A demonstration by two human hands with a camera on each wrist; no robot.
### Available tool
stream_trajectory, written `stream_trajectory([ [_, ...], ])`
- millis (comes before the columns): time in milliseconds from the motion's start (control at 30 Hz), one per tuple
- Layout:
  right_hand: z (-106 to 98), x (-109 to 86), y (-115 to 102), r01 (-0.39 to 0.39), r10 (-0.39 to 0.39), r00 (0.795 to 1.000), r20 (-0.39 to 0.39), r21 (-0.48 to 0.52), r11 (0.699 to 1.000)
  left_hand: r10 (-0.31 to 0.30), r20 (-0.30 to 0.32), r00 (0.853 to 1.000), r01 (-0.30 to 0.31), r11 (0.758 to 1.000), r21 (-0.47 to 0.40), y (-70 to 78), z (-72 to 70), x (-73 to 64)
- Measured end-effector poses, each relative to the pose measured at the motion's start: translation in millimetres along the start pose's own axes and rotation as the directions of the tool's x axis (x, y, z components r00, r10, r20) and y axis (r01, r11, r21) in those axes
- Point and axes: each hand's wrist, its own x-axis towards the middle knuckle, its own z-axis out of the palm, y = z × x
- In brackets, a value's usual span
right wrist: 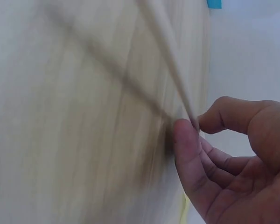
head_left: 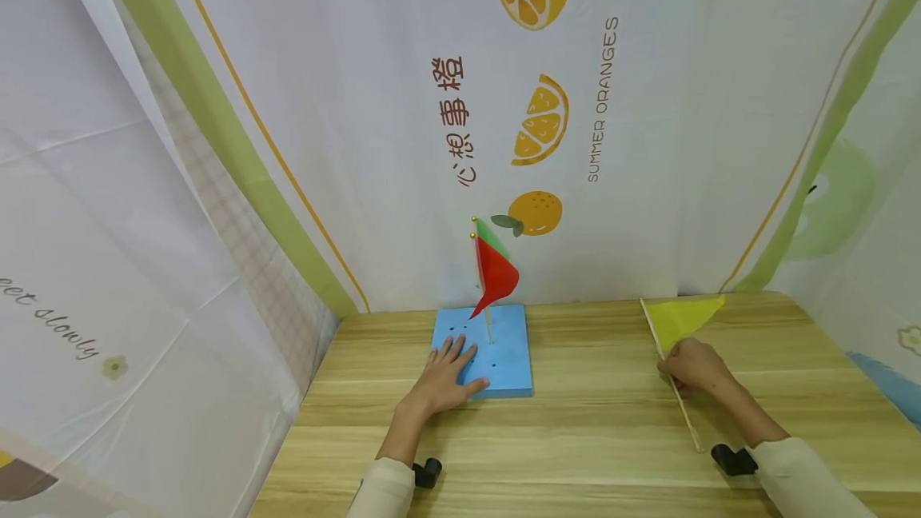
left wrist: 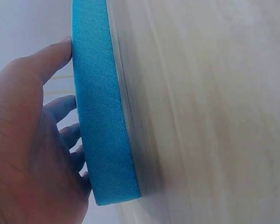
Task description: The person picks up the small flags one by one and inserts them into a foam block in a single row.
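My left hand [head_left: 444,378] rests with spread fingers on a flat blue foam block [head_left: 512,362] with several small holes in its top. A red flag [head_left: 498,272] and, behind it, a green flag [head_left: 491,235] stand upright over the block on thin sticks with gold tips. In the left wrist view, fingertips meet the upper face of the thick foam [left wrist: 102,116]. Over the table's right side, my right hand [head_left: 696,366] pinches the wooden stick of a yellow flag [head_left: 679,320]. Thumb and index finger grip that stick [right wrist: 170,56] in the right wrist view.
The wood-grain table [head_left: 576,438] ends at a white curtain [head_left: 360,142] printed with oranges and lettering. More curtain hangs at both sides. Black wrist mounts [head_left: 734,460] sit at both cuffs, low over the table.
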Motion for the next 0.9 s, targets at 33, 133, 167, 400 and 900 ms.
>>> stream_trajectory([
  [33, 0, 0.2, -1, 0.0, 0.0, 1.0, -0.001, 0.003, 1.0, 0.0, -0.001, 1.0, 0.0, 1.0, 0.0, 0.2, -0.1, 0.1],
  [133, -2, 1.6, -3, 0.001, -0.001, 1.0, -0.002, 0.007, 1.0, 0.002, -0.001, 1.0, -0.002, 1.0, 0.0, 0.5, -0.5, -0.1],
  [167, -3, 2.1, -4, 0.0, 0.0, 1.0, -0.006, 0.013, 1.0, 0.002, -0.002, 1.0, -0.002, 1.0, -0.001, 0.8, -0.8, -0.2],
  [400, -10, 2.4, -18, 0.055, -0.053, 0.998, -0.026, 0.048, 0.997, 0.005, -0.002, 1.0, -0.005, 1.0, -0.006, 2.4, -2.6, -1.2],
  [900, -16, 1.4, -48, 0.121, -0.1, 0.986, -0.133, 0.156, 0.98, -0.001, -0.001, 1.0, 0.001, 1.0, -0.003, 0.3, -0.3, -0.9],
])
